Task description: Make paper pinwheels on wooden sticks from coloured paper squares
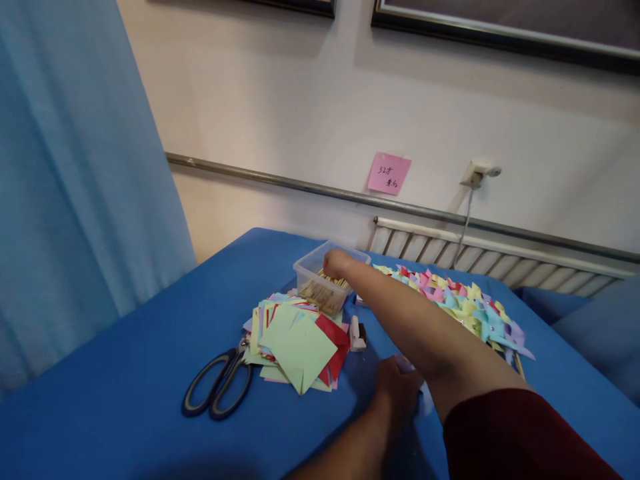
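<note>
My right hand reaches into a clear plastic box at the far side of the bed-like blue surface. Thin wooden sticks lie in this box. The fingers point down among them and are hidden, so their grip does not show. Closer to me, my left hand is closed on a piece of lilac paper, mostly covered by the hand and the right forearm. Left of it lies a stack of coloured paper squares, pale green on top, some with cut corners.
Dark-handled scissors lie left of the papers. A small white and black item sits beside the stack. Several colourful paper pinwheels are heaped at right. Behind are a radiator and a wall rail; a blue curtain hangs left.
</note>
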Motion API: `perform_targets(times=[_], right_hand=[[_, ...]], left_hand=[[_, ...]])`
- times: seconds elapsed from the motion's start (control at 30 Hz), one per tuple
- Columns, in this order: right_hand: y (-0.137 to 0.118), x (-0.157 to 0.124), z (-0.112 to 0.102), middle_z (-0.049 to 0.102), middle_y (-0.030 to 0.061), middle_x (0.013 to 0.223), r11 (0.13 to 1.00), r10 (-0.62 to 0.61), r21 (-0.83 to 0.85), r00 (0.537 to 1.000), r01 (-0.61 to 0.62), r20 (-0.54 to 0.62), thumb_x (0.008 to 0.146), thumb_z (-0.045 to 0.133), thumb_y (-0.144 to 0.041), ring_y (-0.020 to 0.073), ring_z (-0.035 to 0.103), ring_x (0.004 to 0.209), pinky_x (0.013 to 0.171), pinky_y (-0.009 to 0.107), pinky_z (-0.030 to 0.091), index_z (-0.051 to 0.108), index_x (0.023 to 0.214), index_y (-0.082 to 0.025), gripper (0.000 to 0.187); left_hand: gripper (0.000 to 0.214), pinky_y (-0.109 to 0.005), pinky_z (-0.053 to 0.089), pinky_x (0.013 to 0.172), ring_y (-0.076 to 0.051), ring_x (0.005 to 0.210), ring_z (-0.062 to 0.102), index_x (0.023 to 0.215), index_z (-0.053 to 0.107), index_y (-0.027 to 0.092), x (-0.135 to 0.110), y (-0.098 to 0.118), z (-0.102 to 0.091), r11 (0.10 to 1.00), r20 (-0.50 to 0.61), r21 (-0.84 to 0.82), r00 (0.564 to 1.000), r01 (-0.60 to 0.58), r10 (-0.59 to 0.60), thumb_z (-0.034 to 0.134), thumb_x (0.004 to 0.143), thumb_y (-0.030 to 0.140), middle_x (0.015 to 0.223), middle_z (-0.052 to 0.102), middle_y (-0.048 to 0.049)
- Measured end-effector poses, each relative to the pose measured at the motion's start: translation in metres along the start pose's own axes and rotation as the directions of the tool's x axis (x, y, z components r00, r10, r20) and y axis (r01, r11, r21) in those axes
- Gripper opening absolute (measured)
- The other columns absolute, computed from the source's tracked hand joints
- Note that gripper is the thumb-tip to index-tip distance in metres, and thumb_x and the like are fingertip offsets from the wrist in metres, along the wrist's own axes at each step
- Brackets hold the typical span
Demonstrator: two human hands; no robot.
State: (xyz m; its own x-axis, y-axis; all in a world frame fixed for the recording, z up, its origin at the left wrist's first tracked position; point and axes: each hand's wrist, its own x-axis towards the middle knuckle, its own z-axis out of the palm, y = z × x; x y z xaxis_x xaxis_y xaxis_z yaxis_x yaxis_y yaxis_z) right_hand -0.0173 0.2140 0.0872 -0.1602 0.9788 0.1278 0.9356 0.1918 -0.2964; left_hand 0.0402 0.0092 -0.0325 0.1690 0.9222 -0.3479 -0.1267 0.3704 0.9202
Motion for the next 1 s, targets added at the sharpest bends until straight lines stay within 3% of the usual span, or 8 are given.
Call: perform_targets(times=[0.17, 0.23, 0.3, 0.37, 0.43, 0.57, 0.73, 1.0], right_hand=[[0.033, -0.07, -0.035, 0.07, 0.0019, 0.09, 0.931, 0.02, 0.361, 0.984, 0.047, -0.178, 0.091, 0.038, -0.018, 0.0077, 0.066, 0.066, 0.058, 0.017, 0.048, 0.04, 0.124, -0.019, 0.034], [0.057, -0.12, -0.036, 0.068, -0.0002, 0.081, 0.6, 0.103, 0.784, 0.957, 0.159, -0.272, 0.087, 0.047, -0.027, 0.0106, 0.065, 0.063, 0.057, 0.021, 0.05, 0.04, 0.119, -0.021, 0.033], [0.082, -0.171, -0.028, 0.064, -0.0028, 0.072, 0.304, 0.201, 0.938, 0.951, 0.165, -0.233, 0.082, 0.057, -0.034, 0.0101, 0.06, 0.055, 0.052, 0.021, 0.049, 0.046, 0.107, -0.021, 0.031], [0.105, -0.214, -0.013, 0.059, -0.005, 0.067, 0.127, 0.255, 0.988, 0.96, 0.088, -0.119, 0.077, 0.063, -0.038, 0.0061, 0.049, 0.043, 0.042, 0.018, 0.041, 0.051, 0.093, -0.021, 0.026], [0.123, -0.243, 0.002, 0.054, -0.0076, 0.061, 0.036, 0.287, 0.998, 0.957, 0.042, -0.051, 0.078, 0.063, -0.04, 0.0032, 0.038, 0.037, 0.035, 0.015, 0.03, 0.051, 0.086, -0.02, 0.024], [0.143, -0.268, 0.022, 0.05, -0.0085, 0.054, 0.005, 0.295, 0.997, 0.953, -0.079, 0.074, 0.08, 0.059, -0.047, 0.0022, 0.032, 0.032, 0.031, 0.015, 0.021, 0.051, 0.077, -0.019, 0.029], [0.143, -0.272, 0.032, 0.051, -0.0083, 0.049, -0.011, 0.253, 0.986, 0.954, -0.166, 0.163, 0.076, 0.059, -0.053, 0.0035, 0.034, 0.028, 0.027, 0.016, 0.021, 0.051, 0.074, -0.019, 0.035], [0.148, -0.268, 0.044, 0.054, -0.0078, 0.049, 0.029, 0.23, 0.979, 0.954, -0.204, 0.192, 0.074, 0.059, -0.054, 0.0038, 0.039, 0.028, 0.026, 0.015, 0.024, 0.052, 0.076, -0.018, 0.037]], left_hand=[[0.025, -0.027, 0.032, 0.047, -0.014, 0.046, 0.046, 0.052, 0.051, 0.02, 0.009, 0.0, 0.0, 0.993, 0.003, -0.078, 0.996, -0.084, 0.085, 0.068, 0.056, 0.037, 0.047, 0.05, 0.0005], [0.027, -0.026, 0.032, 0.046, -0.013, 0.046, 0.045, 0.055, 0.052, 0.019, 0.011, 0.003, -0.003, 0.991, 0.015, -0.085, 0.994, -0.105, 0.107, 0.068, 0.058, 0.041, 0.048, 0.05, 0.0014], [0.029, -0.025, 0.031, 0.046, -0.012, 0.044, 0.043, 0.056, 0.051, 0.019, 0.012, 0.006, -0.006, 0.99, 0.024, -0.078, 0.992, -0.119, 0.121, 0.069, 0.059, 0.042, 0.047, 0.048, 0.0029], [0.029, -0.024, 0.031, 0.047, -0.011, 0.045, 0.043, 0.058, 0.054, 0.019, 0.013, 0.01, -0.008, 0.988, 0.027, -0.06, 0.989, -0.143, 0.144, 0.071, 0.057, 0.042, 0.049, 0.051, 0.0031], [0.03, -0.024, 0.033, 0.048, -0.013, 0.047, 0.048, 0.06, 0.057, 0.017, 0.015, 0.012, -0.009, 0.974, -0.024, 0.007, 0.974, -0.224, 0.225, 0.072, 0.058, 0.044, 0.051, 0.055, 0.001], [0.026, -0.024, 0.037, 0.05, -0.014, 0.05, 0.051, 0.066, 0.061, 0.017, 0.015, 0.018, -0.005, 0.969, -0.076, 0.052, 0.967, -0.241, 0.244, 0.071, 0.059, 0.04, 0.055, 0.059, 0.0008], [0.026, -0.022, 0.03, 0.046, -0.01, 0.044, 0.042, 0.058, 0.057, 0.017, 0.011, 0.025, -0.003, 0.955, -0.1, 0.136, 0.956, -0.263, 0.277, 0.072, 0.06, 0.039, 0.048, 0.052, 0.0036], [0.033, -0.022, 0.033, 0.048, -0.011, 0.05, 0.049, 0.067, 0.053, 0.016, 0.013, 0.025, -0.004, 0.974, -0.103, -0.087, 0.974, -0.21, 0.201, 0.075, 0.058, 0.039, 0.055, 0.054, 0.0031]])
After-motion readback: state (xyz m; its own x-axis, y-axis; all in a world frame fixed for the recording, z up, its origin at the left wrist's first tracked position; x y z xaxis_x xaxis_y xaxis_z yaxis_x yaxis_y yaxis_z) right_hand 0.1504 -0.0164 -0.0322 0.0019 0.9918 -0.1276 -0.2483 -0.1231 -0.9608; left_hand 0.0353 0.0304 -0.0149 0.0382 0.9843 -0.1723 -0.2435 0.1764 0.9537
